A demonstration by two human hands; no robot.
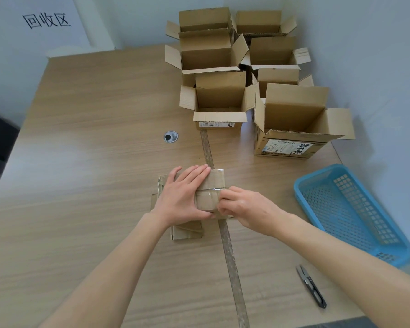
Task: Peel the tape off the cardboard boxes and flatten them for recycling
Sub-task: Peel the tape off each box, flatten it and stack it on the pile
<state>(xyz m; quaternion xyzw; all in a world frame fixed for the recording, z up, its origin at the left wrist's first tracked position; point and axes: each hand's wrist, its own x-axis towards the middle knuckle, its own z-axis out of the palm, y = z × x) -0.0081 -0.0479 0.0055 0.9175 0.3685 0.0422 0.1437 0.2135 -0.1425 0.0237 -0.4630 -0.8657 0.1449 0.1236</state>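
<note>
Left hand [184, 197] pressing flattened brown cardboard box [208, 183], fingers straight | right hand [242, 207] fingers pinching clear tape [211, 188] | advice: peeling low, slowly.

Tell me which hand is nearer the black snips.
Right. The right hand picks at tape on the flattened box, on the side toward the snips; the left hand presses farther away.

A flattened box [211, 183] lies on the table [92, 162] under both hands. The left hand [185, 197] lies flat on it, fingers [197, 172] reaching its far edge. The right hand [244, 207] sits just right, fingertips [223, 200] on the tape [210, 189]. Open boxes [223, 100] stand beyond the fingers. A basket [353, 209] lies right of them, snips [311, 288] nearer the person.
</note>
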